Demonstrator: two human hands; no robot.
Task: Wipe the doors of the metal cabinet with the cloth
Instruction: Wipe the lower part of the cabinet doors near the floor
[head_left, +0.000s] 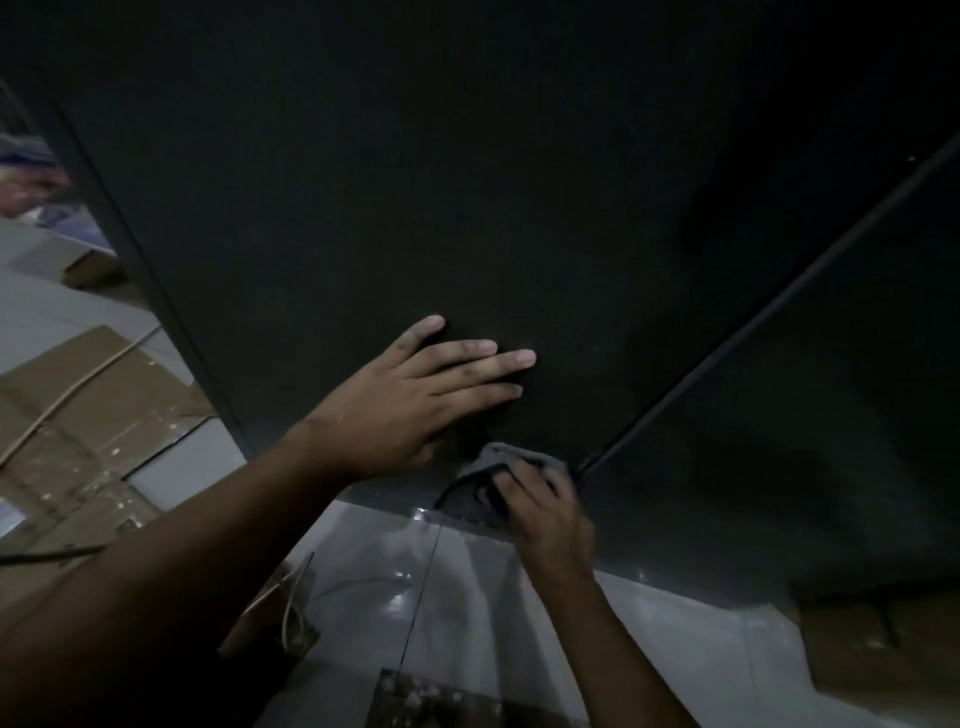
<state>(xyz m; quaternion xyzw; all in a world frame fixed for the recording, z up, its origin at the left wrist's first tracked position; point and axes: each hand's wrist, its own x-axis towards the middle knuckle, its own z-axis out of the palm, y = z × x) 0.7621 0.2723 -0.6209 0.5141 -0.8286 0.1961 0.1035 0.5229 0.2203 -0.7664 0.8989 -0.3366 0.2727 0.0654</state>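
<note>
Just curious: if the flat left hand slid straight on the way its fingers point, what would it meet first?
Probably just more door: the left hand points right across the cabinet door, so it would reach the dark seam between the doors first.

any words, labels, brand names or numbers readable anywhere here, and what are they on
None can be read.
The dark cabinet doors show no label or brand.
The cardboard sheets on the floor show only pale specks.
The colourful items at far left are too blurred to tell.
</note>
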